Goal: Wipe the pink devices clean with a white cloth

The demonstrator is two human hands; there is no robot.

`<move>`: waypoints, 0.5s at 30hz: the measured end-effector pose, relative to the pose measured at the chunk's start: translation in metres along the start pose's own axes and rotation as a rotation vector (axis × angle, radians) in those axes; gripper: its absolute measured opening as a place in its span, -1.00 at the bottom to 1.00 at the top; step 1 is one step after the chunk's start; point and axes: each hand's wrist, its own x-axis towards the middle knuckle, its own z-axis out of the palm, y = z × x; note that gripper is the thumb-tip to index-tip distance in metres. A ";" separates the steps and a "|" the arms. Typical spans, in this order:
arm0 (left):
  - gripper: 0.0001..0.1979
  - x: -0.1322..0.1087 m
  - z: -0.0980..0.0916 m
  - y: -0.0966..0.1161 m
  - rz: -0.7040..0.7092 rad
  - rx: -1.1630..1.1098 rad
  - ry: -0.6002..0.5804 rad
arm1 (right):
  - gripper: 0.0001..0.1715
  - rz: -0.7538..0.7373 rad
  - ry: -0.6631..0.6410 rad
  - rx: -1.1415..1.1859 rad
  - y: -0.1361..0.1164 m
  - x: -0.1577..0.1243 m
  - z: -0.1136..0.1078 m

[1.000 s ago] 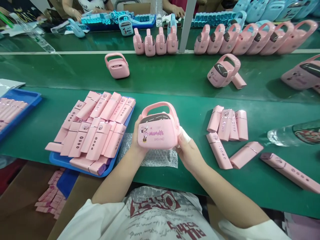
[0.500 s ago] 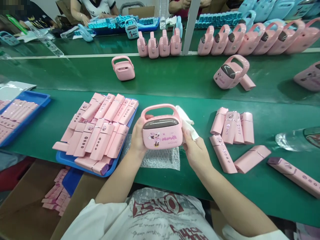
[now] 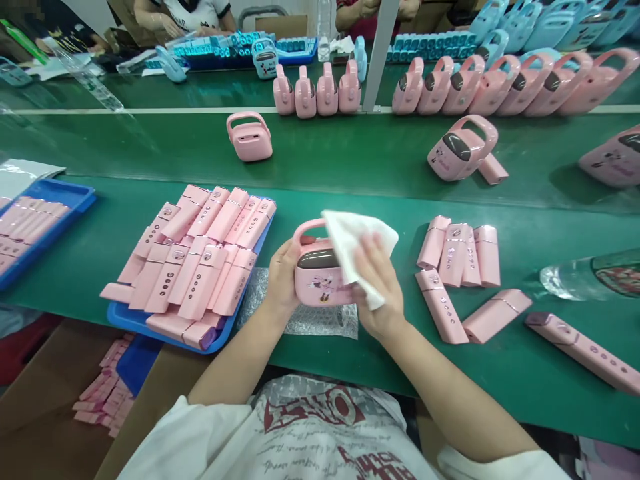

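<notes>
My left hand (image 3: 283, 279) is closed around the left side of a pink handled device (image 3: 313, 283), which has a dark glossy panel and a cartoon print. My right hand (image 3: 385, 293) holds a white cloth (image 3: 357, 233), its fingers laid over it at the device's right side. The cloth hides the right part of the panel and print. The device is held upright above the table, over a sheet of bubble wrap (image 3: 320, 323). Left of my left hand, a blue tray (image 3: 230, 337) is heaped with pink oblong pieces (image 3: 200, 267).
Several loose pink pieces (image 3: 443, 307) and a clear plastic bottle (image 3: 575, 280) lie on the right. More pink handled devices (image 3: 457, 153) stand on the raised shelf, with a row behind. Another blue tray (image 3: 75, 197) is at far left. People sit across the bench.
My right hand has brought the cloth up and leftward, spreading it over the device's right front. The device has shifted slightly right and down in my left hand.
</notes>
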 end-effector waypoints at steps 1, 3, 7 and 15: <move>-0.55 0.001 0.001 0.003 -0.042 -0.053 0.006 | -0.50 0.213 0.039 0.119 0.001 0.001 -0.001; -0.60 0.003 0.002 0.010 -0.162 -0.163 0.029 | -0.45 0.648 0.057 0.402 0.000 0.005 -0.003; -0.67 0.003 0.004 0.017 -0.266 -0.191 0.031 | -0.28 0.958 -0.011 0.787 -0.002 0.015 -0.004; -0.68 -0.021 0.005 0.008 0.038 0.345 -0.254 | -0.55 0.908 0.081 0.748 0.013 0.019 -0.015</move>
